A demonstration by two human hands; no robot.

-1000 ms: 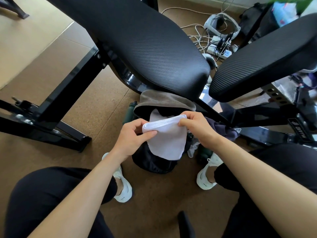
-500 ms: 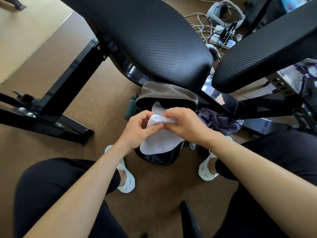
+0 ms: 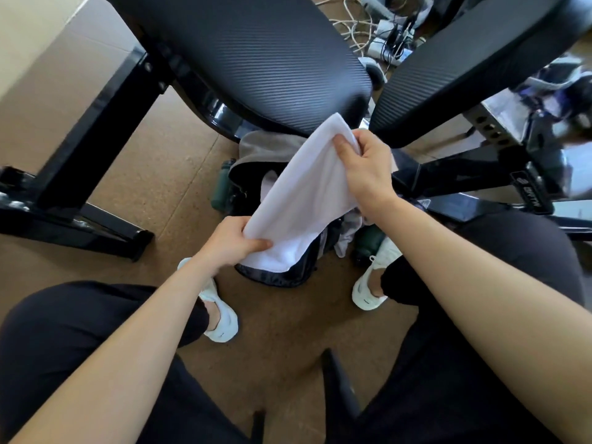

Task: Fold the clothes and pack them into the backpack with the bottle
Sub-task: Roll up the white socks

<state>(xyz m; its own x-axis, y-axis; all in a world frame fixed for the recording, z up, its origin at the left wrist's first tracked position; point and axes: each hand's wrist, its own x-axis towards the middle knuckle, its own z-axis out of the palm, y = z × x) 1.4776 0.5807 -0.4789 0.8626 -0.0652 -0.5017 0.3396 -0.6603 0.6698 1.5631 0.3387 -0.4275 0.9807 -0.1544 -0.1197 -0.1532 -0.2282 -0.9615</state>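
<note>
White terry cloth garment (image 3: 307,200): we record it stretched on a slant between both hands, above the open black backpack (image 3: 275,277) that stands on the brown cork floor (image 3: 153,174) between the person's feet. Left hand (image 3: 229,243): grip clenched on the cloth's lower corner, thumb on top. Right hand (image 3: 365,165): grip clenched on the upper end, which is bunched at the fingers. Backpack: we note pale fabric inside its mouth and a grey-brown folded cloth (image 3: 266,145) lying at its far edge. Dark green bottle (image 3: 222,187): beside the backpack on its left, touching or nearly so; we cannot tell which. Second dark green bottle (image 3: 368,243): on the floor just right of the backpack, next to the right white shoe (image 3: 368,293). Black padded bench (image 3: 256,56): beyond the backpack. Tangle of white cables (image 3: 378,36): far floor.
</note>
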